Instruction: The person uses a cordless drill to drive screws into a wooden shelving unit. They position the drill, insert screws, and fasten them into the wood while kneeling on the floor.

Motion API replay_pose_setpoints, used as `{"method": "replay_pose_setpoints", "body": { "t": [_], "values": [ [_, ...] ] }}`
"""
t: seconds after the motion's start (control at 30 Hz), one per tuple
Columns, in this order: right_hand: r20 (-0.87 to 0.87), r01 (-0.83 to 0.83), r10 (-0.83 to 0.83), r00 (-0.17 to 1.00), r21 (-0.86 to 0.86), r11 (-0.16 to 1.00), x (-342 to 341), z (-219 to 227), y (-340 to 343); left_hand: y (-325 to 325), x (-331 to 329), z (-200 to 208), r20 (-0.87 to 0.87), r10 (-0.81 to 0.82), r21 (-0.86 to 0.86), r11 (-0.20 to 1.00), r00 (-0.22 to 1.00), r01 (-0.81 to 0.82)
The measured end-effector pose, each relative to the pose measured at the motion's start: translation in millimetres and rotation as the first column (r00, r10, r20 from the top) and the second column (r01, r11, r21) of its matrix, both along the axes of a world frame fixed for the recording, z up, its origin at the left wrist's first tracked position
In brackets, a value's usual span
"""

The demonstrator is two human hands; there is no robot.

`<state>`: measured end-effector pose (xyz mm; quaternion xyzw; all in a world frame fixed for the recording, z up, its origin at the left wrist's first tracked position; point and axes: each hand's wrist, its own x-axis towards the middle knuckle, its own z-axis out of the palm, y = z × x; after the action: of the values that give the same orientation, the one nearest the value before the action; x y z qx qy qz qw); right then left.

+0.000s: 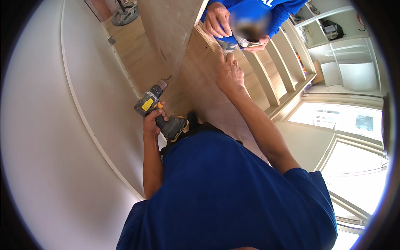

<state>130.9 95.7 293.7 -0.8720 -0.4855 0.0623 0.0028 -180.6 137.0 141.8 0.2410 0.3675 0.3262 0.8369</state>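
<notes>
My left hand [152, 121] is wrapped round the grip of a cordless drill [147, 103], black and grey with a yellow patch. A thin bit sticks out of its chuck, tilted up and to the right. My right hand [230, 77] reaches forward to the edge of a large brown wooden panel [196, 79], with its index finger stretched out and the other fingers loosely bent. A co-worker in a blue top is across the panel, one hand [217, 20] just beyond its raw wooden edge [207, 38]. The co-worker's other hand [259, 45] holds a light-coloured thing I cannot make out.
A long white wall [37, 125] curves along my left. To the right lies a pale slatted frame [266, 79]. Shelves [333, 12] with assorted things and bright windows [337, 121] stand beyond it. A round metal base [125, 16] rests on the wood-coloured floor at the far left.
</notes>
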Motion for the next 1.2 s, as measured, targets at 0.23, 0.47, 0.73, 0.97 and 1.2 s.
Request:
{"method": "replay_pose_setpoints", "body": {
  "t": [0.23, 0.47, 0.73, 0.97, 1.2],
  "values": [
    [-0.01, -0.01, 0.011, 1.0, 0.071, 0.997, -8.7, 1.4, 6.5, 10.1, -2.7, 8.2, -0.051, -0.115, 0.011, 0.993, 0.992, 0.115],
    [-0.161, -0.074, 0.079, 0.984, 0.038, 0.997, -13.8, 6.3, 18.6, 22.9, 2.9, 5.9, 0.11, -0.311, 0.109, 0.948, 0.944, 0.3],
    [-0.724, 0.017, 0.027, 0.689, 0.053, 0.998, 53.0, -21.9, 9.4, 8.0, 63.1, -6.6, 0.164, -0.386, 0.244, 0.907, 0.908, 0.342],
    [-0.743, 0.01, 0.094, 0.662, 0.135, 0.991, 56.1, -25.4, 2.0, -1.7, 74.4, 0.3, 0.209, -0.341, 0.222, 0.929, 0.916, 0.296],
    [-0.595, -0.025, 0.064, 0.801, 0.074, 0.997, 52.1, -24.7, 1.0, -6.7, 76.1, -9.0, 0.179, -0.359, 0.23, 0.921, 0.916, 0.316]
  ]
}}
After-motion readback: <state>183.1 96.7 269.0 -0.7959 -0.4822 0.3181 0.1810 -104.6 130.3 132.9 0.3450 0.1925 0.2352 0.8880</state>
